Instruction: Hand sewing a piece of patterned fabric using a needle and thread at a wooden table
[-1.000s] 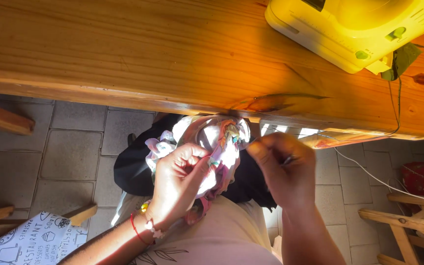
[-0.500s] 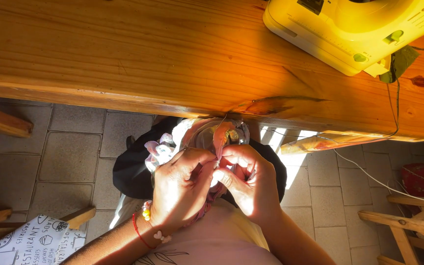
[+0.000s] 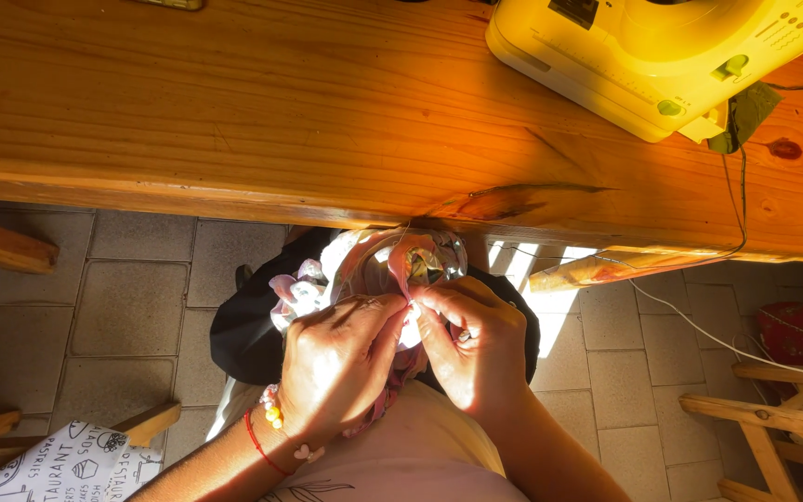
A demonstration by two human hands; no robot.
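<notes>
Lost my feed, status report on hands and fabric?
Left hand and right hand both pinching pink fabric in lap. Wooden table edge just above.

You look down on a sunlit wooden table [image 3: 234,102] above a grey tiled floor [image 3: 132,307]. Wooden furniture frames [image 3: 773,418] stand to your right.

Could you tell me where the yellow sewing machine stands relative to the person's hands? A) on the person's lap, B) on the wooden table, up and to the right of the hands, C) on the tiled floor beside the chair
B: the yellow sewing machine rests on the wooden table, while the left hand and right hand pinch pink fabric below the table's edge.
</notes>
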